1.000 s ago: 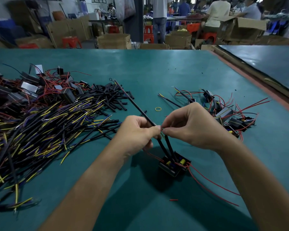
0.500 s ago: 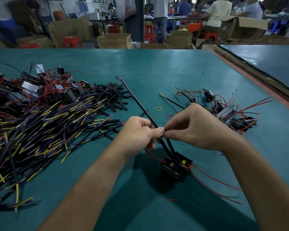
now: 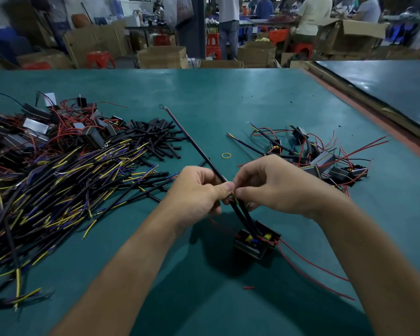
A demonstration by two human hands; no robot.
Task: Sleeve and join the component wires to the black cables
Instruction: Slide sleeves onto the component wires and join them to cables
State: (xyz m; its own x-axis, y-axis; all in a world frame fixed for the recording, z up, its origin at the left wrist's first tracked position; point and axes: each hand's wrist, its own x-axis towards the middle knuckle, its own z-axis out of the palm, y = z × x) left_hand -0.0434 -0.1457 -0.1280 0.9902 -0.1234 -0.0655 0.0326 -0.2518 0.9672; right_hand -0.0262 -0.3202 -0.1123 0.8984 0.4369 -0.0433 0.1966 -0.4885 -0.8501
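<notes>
A small black component (image 3: 256,241) with yellow and blue parts lies on the green table (image 3: 228,98) below my hands, red wires trailing to its right. Two black sleeved leads rise from it to my fingers. My left hand (image 3: 197,190) pinches a long black cable (image 3: 192,139) that runs up and left to a ring terminal. My right hand (image 3: 272,185) pinches the wire ends just right of my left thumb. The joint itself is hidden between the fingertips.
A big heap of black cables with yellow and blue ends (image 3: 58,180) fills the left. Short black sleeves (image 3: 155,137) and unworked components (image 3: 34,124) lie behind it. Several components with red wires (image 3: 325,161) sit at the right. A yellow rubber band (image 3: 226,155) lies nearby.
Both hands stay pinched together at the joint. The long cable's far end has swung a little to the right; the fingertips have shifted slightly.
</notes>
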